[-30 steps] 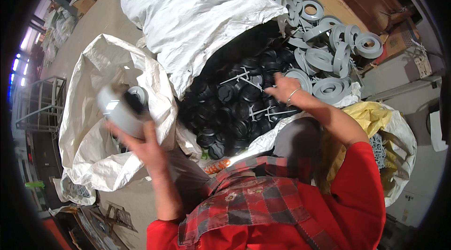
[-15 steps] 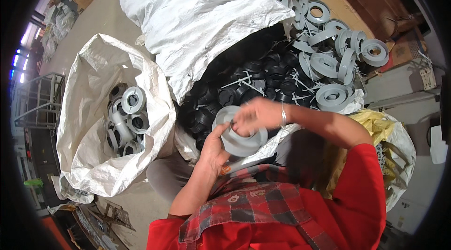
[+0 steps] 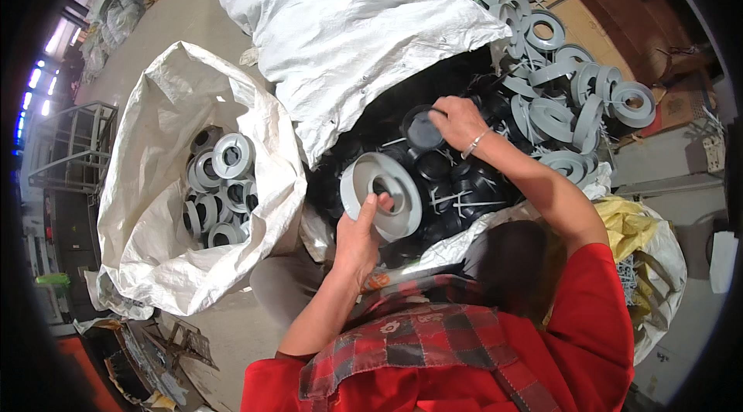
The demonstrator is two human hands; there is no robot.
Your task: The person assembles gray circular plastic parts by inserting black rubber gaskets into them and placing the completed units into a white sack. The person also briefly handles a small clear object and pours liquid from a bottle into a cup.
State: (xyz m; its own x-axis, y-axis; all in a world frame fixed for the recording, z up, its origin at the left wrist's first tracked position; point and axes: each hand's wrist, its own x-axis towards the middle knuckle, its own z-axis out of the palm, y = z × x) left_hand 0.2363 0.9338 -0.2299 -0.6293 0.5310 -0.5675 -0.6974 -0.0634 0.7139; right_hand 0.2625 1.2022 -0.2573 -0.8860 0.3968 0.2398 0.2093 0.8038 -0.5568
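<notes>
My left hand [image 3: 358, 240] grips a grey plastic flanged ring [image 3: 409, 207] by its inner rim, the thumb across its face and fingertips showing through the central hole. The ring is tilted, its wide face turned to the right. Farther off, my right hand [image 3: 461, 124] pinches the edge of a round black plastic cap [image 3: 422, 133] over a heap of black caps [image 3: 484, 174]. The two hands are apart. Grey branched plastic sprues [image 3: 462, 203] lie on the heap, right of the held ring.
At left stands an open white woven sack [image 3: 128, 238] holding grey rings with dark centres [image 3: 232, 155]. A full white sack [image 3: 356, 10] covers the heap's far side. Loose grey rings [image 3: 553, 118] are piled at right, near cardboard [image 3: 600, 33]. A yellow-lined sack [image 3: 619, 222] sits beside my right arm.
My right hand has left the grey ring, moved away and to the right, and taken hold of a black cap. The left hand keeps the ring, now tilted more upright.
</notes>
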